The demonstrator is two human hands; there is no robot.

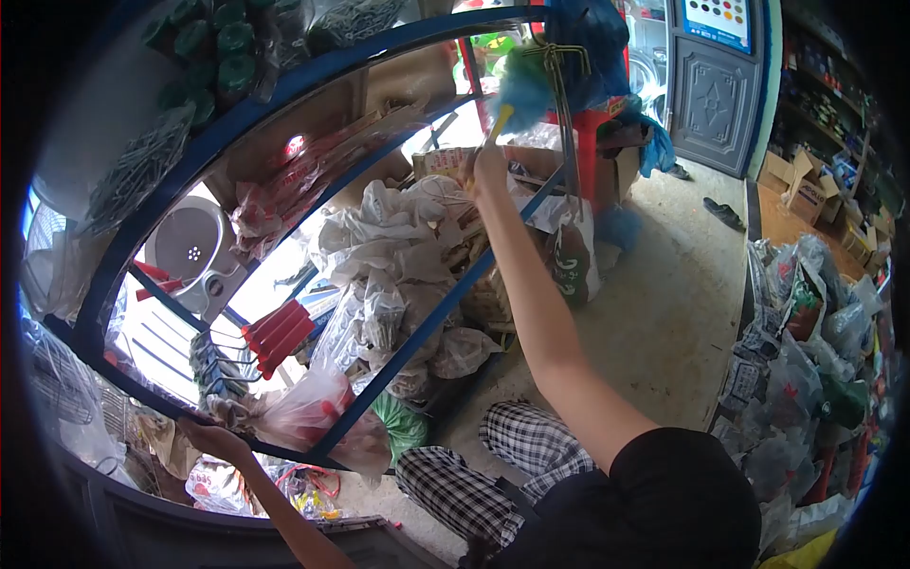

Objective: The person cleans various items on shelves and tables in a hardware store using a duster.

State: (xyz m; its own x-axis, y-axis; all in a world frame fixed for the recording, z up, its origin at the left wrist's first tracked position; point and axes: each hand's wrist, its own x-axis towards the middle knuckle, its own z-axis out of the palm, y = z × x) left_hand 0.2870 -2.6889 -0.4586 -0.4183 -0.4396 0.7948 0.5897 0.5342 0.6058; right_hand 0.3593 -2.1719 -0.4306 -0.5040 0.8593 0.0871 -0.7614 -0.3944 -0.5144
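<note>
My right hand (486,169) is stretched far forward, closed around the yellow handle of a feather duster (524,90). The duster's fluffy blue-green head is blurred and lies beside metal hooks at the end of the rack. My left hand (216,440) is low on the left, at the blue metal frame of the shelf rack (355,408), with its fingers around the rail as far as I can see. Close to it are paint rollers with red handles (277,339) and a clear bag with reddish items (308,412).
Crumpled plastic bags (389,237) fill the rack's middle. Green rolls (235,40) and bundled metal pieces lie on the upper shelf. More bagged goods (796,370) line the right side of the concrete floor (664,284). Cardboard boxes (810,190) and a grey door (716,95) are farther back.
</note>
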